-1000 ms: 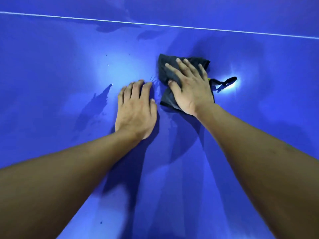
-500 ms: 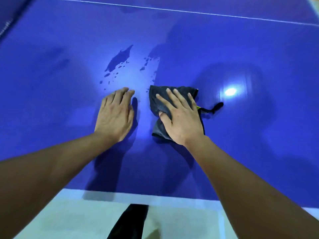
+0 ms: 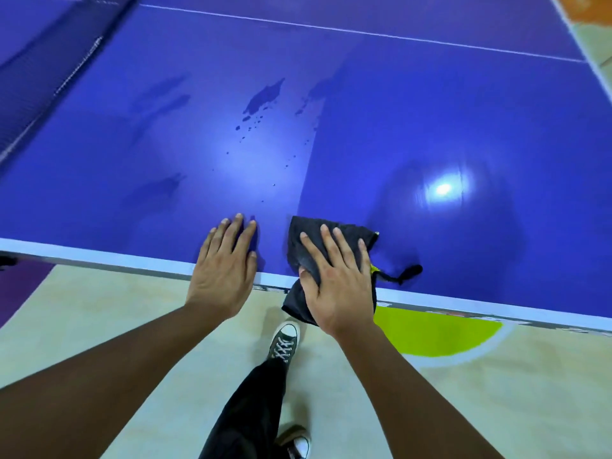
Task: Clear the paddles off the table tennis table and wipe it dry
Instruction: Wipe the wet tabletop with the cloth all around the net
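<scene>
My right hand (image 3: 334, 279) lies flat, fingers spread, pressing a dark grey cloth (image 3: 299, 240) onto the near edge of the blue table tennis table (image 3: 430, 127). Part of the cloth hangs over the white edge line, and a dark loop with a yellow tag trails to its right. My left hand (image 3: 225, 266) rests flat on the table edge just left of the cloth, holding nothing. A dark water patch (image 3: 263, 97) and scattered droplets lie on the table beyond my hands. No paddle is in view.
The net (image 3: 39, 81) runs along the far left. The table's right end (image 3: 589, 61) shows at the upper right. Below the near edge is a pale floor with a green patch (image 3: 437, 332), plus my dark trouser leg and sneaker (image 3: 284, 339).
Both hands and the cloth slid toward me across the table, from its middle to the near edge. The cloth now partly overhangs the edge, and the floor and my legs have come into view.
</scene>
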Demonstrator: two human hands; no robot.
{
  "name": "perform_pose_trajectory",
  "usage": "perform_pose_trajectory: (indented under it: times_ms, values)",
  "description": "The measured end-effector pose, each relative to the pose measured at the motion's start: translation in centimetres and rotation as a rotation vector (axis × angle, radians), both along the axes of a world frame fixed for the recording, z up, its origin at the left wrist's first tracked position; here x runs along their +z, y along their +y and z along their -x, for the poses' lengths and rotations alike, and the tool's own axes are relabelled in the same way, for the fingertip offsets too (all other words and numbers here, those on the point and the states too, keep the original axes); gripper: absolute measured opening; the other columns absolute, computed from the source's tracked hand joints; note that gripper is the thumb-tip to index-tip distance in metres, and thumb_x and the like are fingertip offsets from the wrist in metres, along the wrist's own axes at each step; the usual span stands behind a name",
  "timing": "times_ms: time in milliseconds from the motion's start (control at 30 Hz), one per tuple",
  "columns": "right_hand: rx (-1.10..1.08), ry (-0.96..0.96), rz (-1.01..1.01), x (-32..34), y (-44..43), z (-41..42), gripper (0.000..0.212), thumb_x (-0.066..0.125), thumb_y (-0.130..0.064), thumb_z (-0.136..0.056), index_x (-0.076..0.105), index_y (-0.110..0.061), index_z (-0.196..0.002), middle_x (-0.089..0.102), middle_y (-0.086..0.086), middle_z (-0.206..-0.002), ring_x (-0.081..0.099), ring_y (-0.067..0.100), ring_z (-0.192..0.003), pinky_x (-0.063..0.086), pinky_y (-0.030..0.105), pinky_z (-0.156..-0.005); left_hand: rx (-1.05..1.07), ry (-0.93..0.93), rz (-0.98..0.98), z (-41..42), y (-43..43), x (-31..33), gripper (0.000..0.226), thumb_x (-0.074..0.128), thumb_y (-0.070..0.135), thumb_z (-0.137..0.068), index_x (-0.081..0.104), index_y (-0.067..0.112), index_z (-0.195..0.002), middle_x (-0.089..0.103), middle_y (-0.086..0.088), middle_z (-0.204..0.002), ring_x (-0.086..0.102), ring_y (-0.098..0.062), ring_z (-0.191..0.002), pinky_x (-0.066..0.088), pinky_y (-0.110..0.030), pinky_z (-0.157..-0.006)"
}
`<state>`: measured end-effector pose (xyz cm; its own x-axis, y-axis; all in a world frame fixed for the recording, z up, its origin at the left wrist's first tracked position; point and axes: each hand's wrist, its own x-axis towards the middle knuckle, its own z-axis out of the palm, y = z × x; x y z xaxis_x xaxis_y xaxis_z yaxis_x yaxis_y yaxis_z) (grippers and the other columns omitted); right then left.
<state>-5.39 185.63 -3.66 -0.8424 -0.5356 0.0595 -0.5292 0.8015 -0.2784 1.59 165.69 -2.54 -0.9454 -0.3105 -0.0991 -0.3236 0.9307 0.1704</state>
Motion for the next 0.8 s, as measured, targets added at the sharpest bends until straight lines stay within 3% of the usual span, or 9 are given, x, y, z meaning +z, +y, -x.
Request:
perform_pose_trajectory:
  times_ms: [100,200,367,567,800]
  values:
    - [-0.030,0.004,-0.022,0.1,-0.7,0.1,0.059,0.034,-0.053,-0.099,0.037,-0.041,-0.156,0.028,-0.004,-0.168,0.017,0.015,-0.157,0.008,0.052,-0.126,0.013,0.017,-0.018,0.4,-0.3,0.7,0.060,0.021,0.038,-0.100,0.034,0.016,-0.154,0.028,-0.007,-0.162,0.025,-0.029,-0.149,0.021,-0.043,-0.122]
    - [-0.025,0.038,0.000,-0.2,-1.4,0.7,0.058,0.036,-0.052,-0.099,0.039,-0.041,-0.156,0.031,-0.004,-0.167,0.020,0.016,-0.156,0.011,0.053,-0.126,0.025,0.079,0.027,1.0,-0.3,0.9,0.049,0.031,0.034,-0.098,0.050,0.015,-0.139,0.045,-0.008,-0.148,0.044,-0.032,-0.132,0.034,-0.045,-0.108]
    - [-0.003,0.075,0.029,-0.6,-4.1,4.8,0.057,0.036,-0.052,-0.098,0.042,-0.041,-0.154,0.034,-0.003,-0.165,0.024,0.016,-0.155,0.012,0.053,-0.126,0.044,0.155,0.066,3.5,-1.6,0.4,0.032,0.041,0.028,-0.094,0.057,0.015,-0.118,0.053,-0.007,-0.129,0.050,-0.033,-0.106,0.038,-0.042,-0.093]
    - [-0.024,0.040,-0.062,-0.5,-7.0,12.4,0.061,0.019,-0.056,-0.100,0.026,-0.045,-0.159,0.020,-0.006,-0.170,0.008,0.012,-0.158,0.004,0.052,-0.127,0.008,0.146,0.054,9.5,-5.3,0.8,0.035,0.040,0.028,-0.093,0.056,0.014,-0.121,0.053,-0.007,-0.131,0.050,-0.034,-0.110,0.038,-0.043,-0.095]
    - [-0.114,0.040,-0.065,-1.0,-12.1,24.8,0.063,0.015,-0.057,-0.098,0.023,-0.045,-0.159,0.019,-0.007,-0.170,0.006,0.012,-0.158,-0.001,0.051,-0.127,-0.033,0.185,0.062,22.2,-12.5,0.6,0.037,0.040,0.026,-0.094,0.056,0.012,-0.124,0.052,-0.011,-0.135,0.050,-0.037,-0.114,0.036,-0.046,-0.098]
